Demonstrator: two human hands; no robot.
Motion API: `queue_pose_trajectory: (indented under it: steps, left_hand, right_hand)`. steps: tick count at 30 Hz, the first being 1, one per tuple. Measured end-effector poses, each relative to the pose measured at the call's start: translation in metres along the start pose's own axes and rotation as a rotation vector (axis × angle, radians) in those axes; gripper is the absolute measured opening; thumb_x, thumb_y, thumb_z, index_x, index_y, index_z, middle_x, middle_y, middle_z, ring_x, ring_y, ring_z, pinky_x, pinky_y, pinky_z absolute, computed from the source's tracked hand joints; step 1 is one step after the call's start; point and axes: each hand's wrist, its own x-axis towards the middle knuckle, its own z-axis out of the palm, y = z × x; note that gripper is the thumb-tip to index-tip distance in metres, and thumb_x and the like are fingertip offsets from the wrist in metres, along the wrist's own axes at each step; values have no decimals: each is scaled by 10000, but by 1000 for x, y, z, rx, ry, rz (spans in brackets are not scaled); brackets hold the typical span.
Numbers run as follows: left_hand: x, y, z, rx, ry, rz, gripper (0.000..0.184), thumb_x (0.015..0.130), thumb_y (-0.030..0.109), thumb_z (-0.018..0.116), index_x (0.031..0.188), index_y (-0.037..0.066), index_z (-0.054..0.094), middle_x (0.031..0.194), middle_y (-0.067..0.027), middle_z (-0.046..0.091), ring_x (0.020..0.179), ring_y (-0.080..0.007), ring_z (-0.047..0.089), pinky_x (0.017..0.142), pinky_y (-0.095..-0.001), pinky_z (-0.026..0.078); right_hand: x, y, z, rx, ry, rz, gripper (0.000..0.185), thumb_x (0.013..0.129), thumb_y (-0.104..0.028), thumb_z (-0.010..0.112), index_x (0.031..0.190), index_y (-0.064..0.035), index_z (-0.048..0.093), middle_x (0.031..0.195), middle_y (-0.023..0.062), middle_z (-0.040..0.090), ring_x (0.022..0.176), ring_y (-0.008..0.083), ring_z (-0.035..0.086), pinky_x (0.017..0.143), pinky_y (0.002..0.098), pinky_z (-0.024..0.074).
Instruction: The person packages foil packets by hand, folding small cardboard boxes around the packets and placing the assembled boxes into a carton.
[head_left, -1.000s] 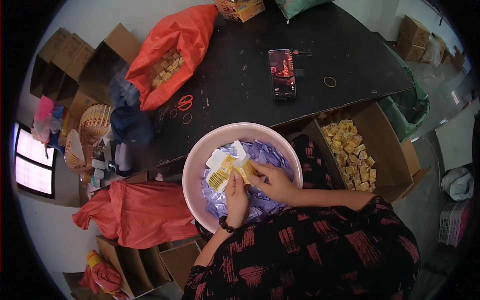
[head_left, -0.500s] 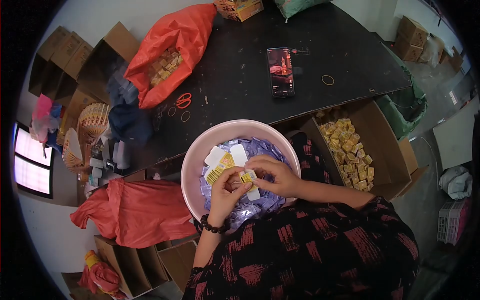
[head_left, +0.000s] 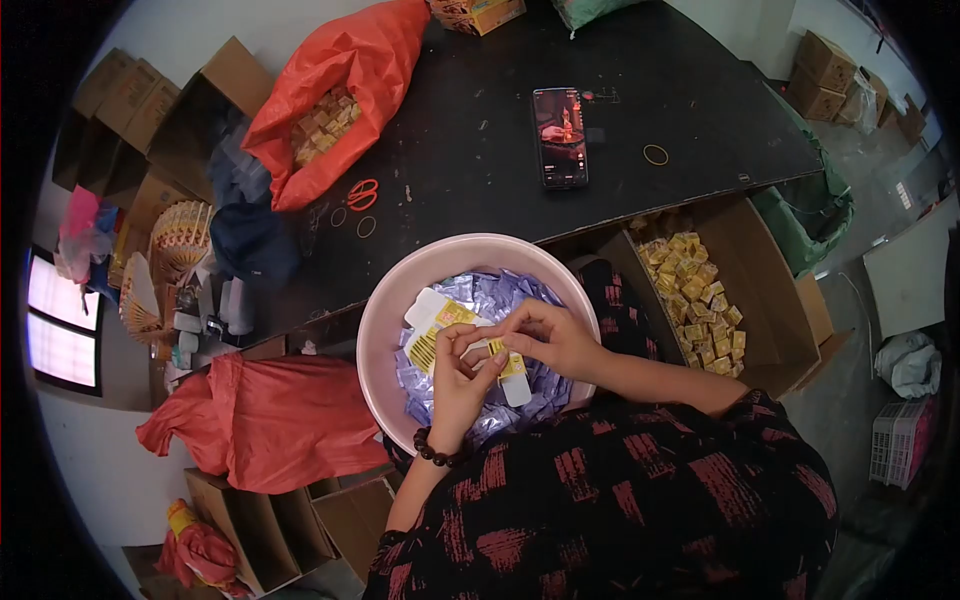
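Observation:
Over a pink basin (head_left: 385, 290) full of purple packets (head_left: 415, 385), both hands meet at a small yellow and white carton (head_left: 511, 365). My left hand (head_left: 458, 375), with a dark bead bracelet, pinches the carton from the left. My right hand (head_left: 553, 340) has its fingers closed on its upper right side. A white flap of the carton points down towards the packets. Flat yellow and white cartons (head_left: 435, 318) lie on the packets just left of the hands. The fingers hide part of the held carton.
On the black table (head_left: 470, 150) are a phone (head_left: 560, 138), red scissors (head_left: 363, 193), rubber bands and an open red bag (head_left: 385, 70) of small boxes. A cardboard box (head_left: 770, 290) at right holds small yellow boxes (head_left: 700, 310). Another red bag (head_left: 290, 420) is at left.
Both hands have kept hold of the carton while turning it. Its white flap, earlier pointing up, now hangs at the lower right. The view has shifted slightly.

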Motion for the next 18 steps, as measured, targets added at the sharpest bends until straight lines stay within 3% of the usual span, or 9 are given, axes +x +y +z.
queue_pose_trajectory:
  steps: [1,9,12,14,18]
  left_hand:
    - [0,0,1,20,-2,7,494,818,-78,644,1195,39,346,1258,-148,487,1017,-177,590,820,-274,533]
    - [0,2,1,37,-70,16,545,815,-88,637,1250,34,333,1279,-164,484,1078,-192,566,915,-303,500]
    - [1,2,-1,-3,-68,-15,453,841,-61,625,1218,18,386,1266,-152,503,1079,-180,567,905,-288,497]
    - [2,0,-2,24,-97,11,353,866,-36,608,1175,12,443,1253,-134,519,1080,-169,567,894,-274,495]
    - [4,-5,-11,-4,-107,-29,293,887,-20,588,1151,25,469,1251,-122,519,1060,-167,576,895,-271,497]
  right_hand:
    - [2,0,-2,43,-53,89,159,858,-73,659,967,-8,562,969,38,572,913,104,571,835,265,477]
    - [1,-3,-11,7,-2,166,123,856,-80,661,960,-14,656,972,18,602,894,78,565,772,227,468]
    - [1,-4,-12,-178,-99,56,142,881,-18,614,1019,15,624,1015,65,604,969,128,585,839,240,468]
    - [-1,-4,-8,-215,-145,-124,143,880,-85,631,991,3,651,991,55,599,878,129,584,758,237,471]
    - [-2,-4,-8,-245,-112,-132,152,889,-73,613,1021,-9,651,1009,77,590,909,149,583,760,244,469]
